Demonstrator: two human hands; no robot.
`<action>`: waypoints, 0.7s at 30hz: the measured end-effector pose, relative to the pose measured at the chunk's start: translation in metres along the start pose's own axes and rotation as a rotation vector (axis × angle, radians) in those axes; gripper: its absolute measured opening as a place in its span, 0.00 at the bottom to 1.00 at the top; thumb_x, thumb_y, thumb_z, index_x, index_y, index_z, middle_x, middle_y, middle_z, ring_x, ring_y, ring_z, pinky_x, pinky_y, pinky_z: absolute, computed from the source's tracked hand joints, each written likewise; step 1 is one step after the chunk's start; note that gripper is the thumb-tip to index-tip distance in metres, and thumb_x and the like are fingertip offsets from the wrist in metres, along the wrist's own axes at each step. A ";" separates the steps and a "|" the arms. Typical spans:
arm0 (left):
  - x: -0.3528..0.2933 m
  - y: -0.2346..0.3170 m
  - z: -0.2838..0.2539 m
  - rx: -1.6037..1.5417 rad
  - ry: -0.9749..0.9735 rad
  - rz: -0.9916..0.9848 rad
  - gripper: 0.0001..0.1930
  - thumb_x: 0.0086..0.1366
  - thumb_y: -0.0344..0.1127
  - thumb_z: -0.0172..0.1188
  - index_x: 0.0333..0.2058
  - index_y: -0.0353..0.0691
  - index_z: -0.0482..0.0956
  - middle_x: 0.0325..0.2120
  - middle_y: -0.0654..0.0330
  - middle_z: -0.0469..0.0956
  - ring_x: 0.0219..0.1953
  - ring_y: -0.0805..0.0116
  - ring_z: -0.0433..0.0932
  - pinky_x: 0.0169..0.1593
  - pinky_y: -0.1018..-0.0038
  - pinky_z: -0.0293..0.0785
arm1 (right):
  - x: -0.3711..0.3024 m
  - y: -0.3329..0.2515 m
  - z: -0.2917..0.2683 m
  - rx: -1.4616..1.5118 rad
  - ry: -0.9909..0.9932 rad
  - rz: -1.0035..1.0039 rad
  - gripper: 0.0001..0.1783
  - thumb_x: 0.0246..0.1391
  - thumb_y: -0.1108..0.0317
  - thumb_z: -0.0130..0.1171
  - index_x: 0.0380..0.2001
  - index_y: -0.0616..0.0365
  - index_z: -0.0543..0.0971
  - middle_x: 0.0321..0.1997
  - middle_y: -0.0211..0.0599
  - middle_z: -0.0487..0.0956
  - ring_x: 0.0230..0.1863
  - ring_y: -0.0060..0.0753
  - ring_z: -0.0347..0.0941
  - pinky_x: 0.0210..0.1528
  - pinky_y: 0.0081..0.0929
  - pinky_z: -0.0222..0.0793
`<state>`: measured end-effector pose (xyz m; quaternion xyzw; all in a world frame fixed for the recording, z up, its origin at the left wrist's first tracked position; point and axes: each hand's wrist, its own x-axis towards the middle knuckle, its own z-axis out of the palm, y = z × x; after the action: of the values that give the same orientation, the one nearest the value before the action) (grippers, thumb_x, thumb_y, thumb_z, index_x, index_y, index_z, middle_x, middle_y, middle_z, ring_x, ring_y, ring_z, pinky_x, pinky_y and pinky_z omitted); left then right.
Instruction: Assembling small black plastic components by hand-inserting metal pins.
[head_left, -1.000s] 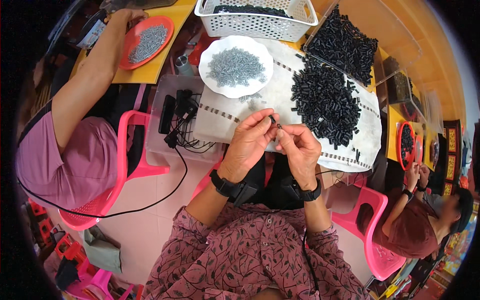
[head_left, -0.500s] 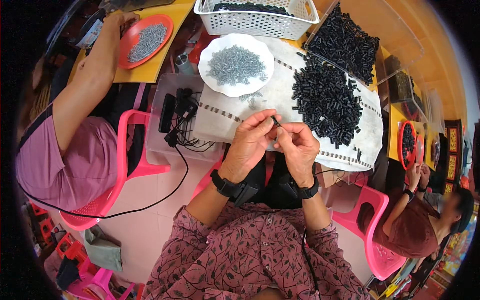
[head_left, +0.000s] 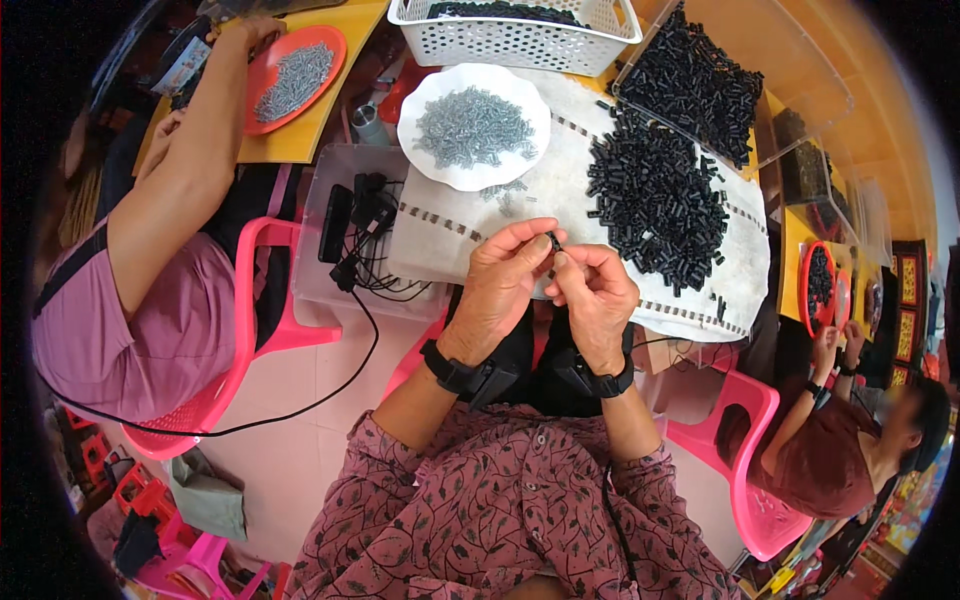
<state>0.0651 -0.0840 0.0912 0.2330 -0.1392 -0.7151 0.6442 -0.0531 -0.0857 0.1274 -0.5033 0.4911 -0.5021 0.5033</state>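
A small black cylindrical piece (head_left: pixel 556 241) is pinched between my two hands, just in front of the table's near edge. My left hand (head_left: pixel 505 270) grips it with thumb and forefinger. My right hand (head_left: pixel 595 290) closes on its lower end, with the fingertips of both hands touching or nearly so. Whether a metal part sits inside it is too small to tell. Beyond my hands stands a white scalloped plate (head_left: pixel 415 155) with a heap of small silvery metal pieces (head_left: pixel 475 128). To the right, a pile of similar black pieces (head_left: pixel 655 200) lies on the pale cloth (head_left: pixel 570 170).
Behind the plate is a white perforated basket (head_left: pixel 515 45). A clear bin (head_left: pixel 800 140) of black pieces lies tipped at the back right. A grey box (head_left: pixel 320 230) of cables stands left. Co-workers sit at both sides, near red plates (head_left: pixel 335 45). A cable crosses the floor.
My hands stay almost still, both pinching the black piece. The co-worker's arm at the left has shifted slightly, and the co-worker's hands at the right have moved a little.
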 end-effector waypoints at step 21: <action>0.000 0.001 0.001 0.080 -0.058 0.046 0.12 0.67 0.27 0.54 0.48 0.31 0.75 0.42 0.52 0.78 0.45 0.68 0.76 0.51 0.73 0.73 | 0.003 -0.003 -0.012 -0.107 -0.080 -0.154 0.04 0.54 0.78 0.61 0.33 0.65 0.77 0.29 0.33 0.77 0.24 0.17 0.75 0.24 0.14 0.71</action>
<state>0.0659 -0.0847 0.0924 0.2344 -0.1919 -0.7002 0.6464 -0.0649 -0.0892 0.1305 -0.5852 0.4567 -0.4920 0.4549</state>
